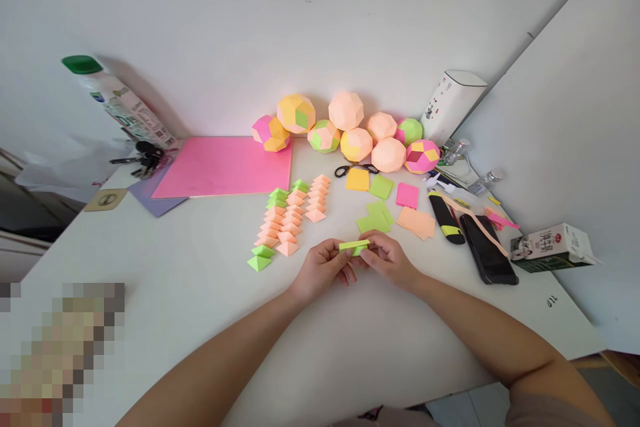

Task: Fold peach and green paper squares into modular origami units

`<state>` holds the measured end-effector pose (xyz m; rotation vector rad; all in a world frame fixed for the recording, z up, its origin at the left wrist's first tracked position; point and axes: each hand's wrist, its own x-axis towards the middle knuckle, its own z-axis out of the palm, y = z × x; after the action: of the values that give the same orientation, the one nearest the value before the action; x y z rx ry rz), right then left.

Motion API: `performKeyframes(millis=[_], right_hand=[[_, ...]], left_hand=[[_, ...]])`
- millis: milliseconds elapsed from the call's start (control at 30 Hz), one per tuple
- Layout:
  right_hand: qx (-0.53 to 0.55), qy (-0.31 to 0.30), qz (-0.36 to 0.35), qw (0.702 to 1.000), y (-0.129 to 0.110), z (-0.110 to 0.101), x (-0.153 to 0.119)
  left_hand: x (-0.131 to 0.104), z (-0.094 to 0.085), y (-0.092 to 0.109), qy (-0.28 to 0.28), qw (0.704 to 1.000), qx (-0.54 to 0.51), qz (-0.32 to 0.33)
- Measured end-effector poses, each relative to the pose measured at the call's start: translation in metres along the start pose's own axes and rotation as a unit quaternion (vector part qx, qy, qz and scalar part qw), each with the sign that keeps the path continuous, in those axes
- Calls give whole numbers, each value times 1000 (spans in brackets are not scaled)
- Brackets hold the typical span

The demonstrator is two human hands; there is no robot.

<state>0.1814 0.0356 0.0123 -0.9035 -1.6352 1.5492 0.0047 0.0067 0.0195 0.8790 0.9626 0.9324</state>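
Observation:
A small folded green paper [355,247] is held between both hands above the white table [200,267]. My left hand [326,265] pinches its left end with thumb and fingers. At its right end, my right hand [387,255] grips it the same way. Just beyond the hands lie loose green sheets [376,218] and peach sheets [417,222]. To the left, folded peach pieces [291,219] and folded green pieces [260,263] stand in overlapping rows.
Several paper balls [389,155] are piled against the wall, with black scissors [342,171] before them. A pink board [225,167] lies at the back left. On the right are a cutter [446,217], a phone [487,250] and a milk carton [553,248].

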Motion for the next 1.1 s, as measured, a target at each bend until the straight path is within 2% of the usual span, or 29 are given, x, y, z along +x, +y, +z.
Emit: performKeyframes(millis=[133, 500, 767, 1100], right_hand=[[-27, -17, -12, 999, -3, 0, 1], [-15, -10, 2, 1000, -1, -1, 0], [-18, -8, 24, 1000, -4, -1, -1], [-56, -27, -10, 998, -5, -1, -1]], left_hand=[[0, 0, 1, 1, 1000, 5, -6], [-2, 2, 1, 8, 999, 33, -2], [-3, 0, 2, -37, 997, 58, -23], [-5, 0, 0, -47, 995, 90, -25]])
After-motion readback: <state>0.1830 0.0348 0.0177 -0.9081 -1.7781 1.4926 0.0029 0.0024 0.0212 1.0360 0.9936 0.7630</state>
